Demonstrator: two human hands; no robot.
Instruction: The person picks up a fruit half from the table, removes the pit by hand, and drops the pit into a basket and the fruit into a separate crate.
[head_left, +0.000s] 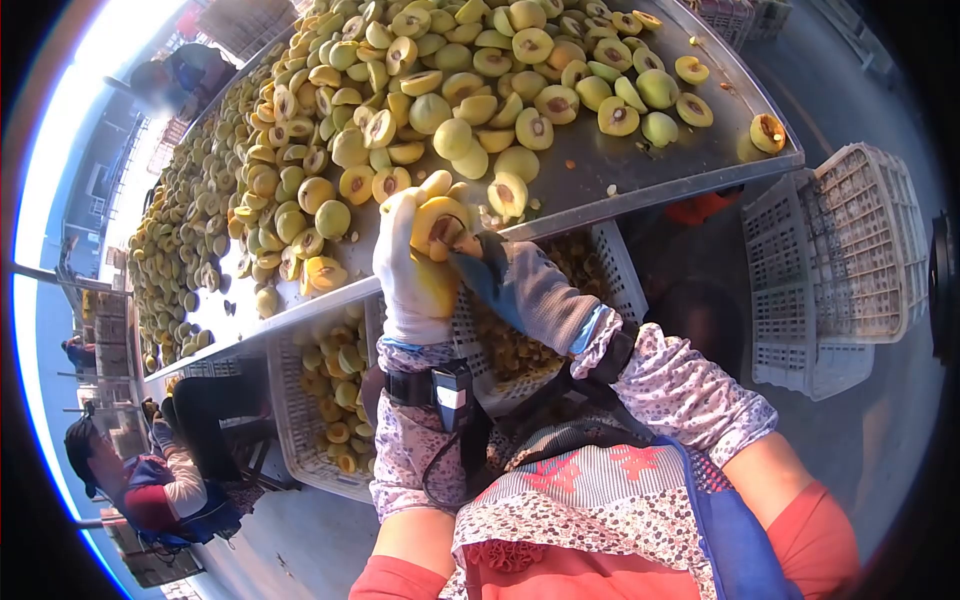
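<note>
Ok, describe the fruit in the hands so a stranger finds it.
Find the metal table heaped with halved yellow fruit. At its near edge, the white-gloved left hand holds one half. It alone is lifted, the grey-gloved right hand touching it.

I am looking at a tabletop (640, 170) carrying a heap of halved fruit (400, 90) that is stretching far and left. At its near edge the left hand (408, 270) is wrapping a single fruit (440, 225), with the right hand (515, 285) touching it from the right. Under that edge a filled crate (325, 400) is sitting left and another crate (610, 265) is lying behind the hands. Stacked crates (850, 260) are standing on the floor at right. A seated person (150, 480) is sitting near left.
</note>
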